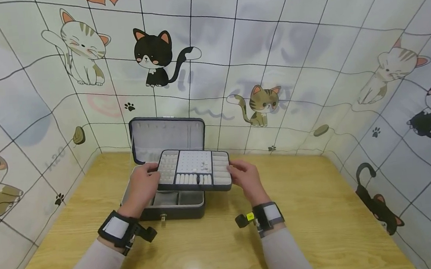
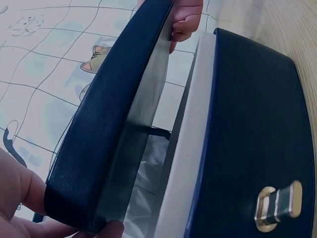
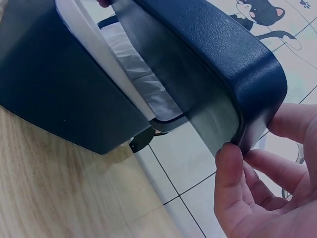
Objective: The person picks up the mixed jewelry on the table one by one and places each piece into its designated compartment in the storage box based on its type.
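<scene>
A dark blue jewelry box [image 1: 176, 212] stands on the table with its grey-lined lid [image 1: 168, 134] raised behind. Above its compartments hangs a lift-out jewelry tray [image 1: 195, 188], offset to the right and held between both hands. My left hand [image 1: 141, 187] grips the tray's left end; in the left wrist view thumb and fingers bracket its corner [image 2: 74, 188]. At the opposite end my right hand [image 1: 248, 179] pinches the other corner, with fingertips under the tray in the right wrist view. White rolls, a dotted panel and small slots fill the tray; tiny pieces [image 1: 204, 166] lie on the panel.
A metal clasp [image 2: 267, 208] sits on the box's front. The wooden table [image 1: 316, 211] extends to the right and toward me. Cat-printed cloth [image 1: 208, 57] hangs behind and on both sides. Both wrists carry strapped cameras.
</scene>
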### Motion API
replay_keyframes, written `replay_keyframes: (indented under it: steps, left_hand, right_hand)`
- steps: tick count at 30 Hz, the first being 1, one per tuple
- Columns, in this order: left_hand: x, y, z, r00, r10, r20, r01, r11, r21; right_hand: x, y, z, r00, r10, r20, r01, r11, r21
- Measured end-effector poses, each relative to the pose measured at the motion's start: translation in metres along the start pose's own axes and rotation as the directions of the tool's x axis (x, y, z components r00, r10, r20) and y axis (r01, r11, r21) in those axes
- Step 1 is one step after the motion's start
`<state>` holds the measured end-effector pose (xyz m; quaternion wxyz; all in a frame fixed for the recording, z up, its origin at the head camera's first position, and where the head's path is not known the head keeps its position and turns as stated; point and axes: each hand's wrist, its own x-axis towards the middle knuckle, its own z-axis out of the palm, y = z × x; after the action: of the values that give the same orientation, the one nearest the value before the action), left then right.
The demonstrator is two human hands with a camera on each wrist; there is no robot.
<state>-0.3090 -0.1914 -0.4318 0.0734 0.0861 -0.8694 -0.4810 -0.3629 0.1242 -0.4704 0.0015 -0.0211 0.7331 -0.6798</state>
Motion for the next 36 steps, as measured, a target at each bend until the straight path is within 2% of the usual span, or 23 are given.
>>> replay_keyframes:
  steps: [7,17,25,36]
  left_hand:
    - [0.003,-0.003,-0.002,1.000,-0.015,0.017,0.015,0.999,0.034]
    - [0.006,-0.011,-0.003,1.000,-0.010,-0.015,0.010,0.999,0.042]
    - [0.006,-0.013,-0.009,0.999,-0.043,-0.006,0.043,0.999,0.014]
    - [0.006,-0.015,-0.021,1.000,-0.004,-0.023,0.005,0.998,0.058]
  right_hand:
    - [0.000,0.004,0.004,1.000,0.011,-0.006,-0.011,1.000,0.011]
    - [-0.001,0.009,0.013,1.000,0.019,0.001,-0.019,1.000,-0.024]
    - [0.001,0.014,0.019,1.000,-0.023,0.004,0.023,0.997,0.070]
    - [-0.003,0.018,0.031,0.999,-0.041,0.018,0.038,0.991,0.125]
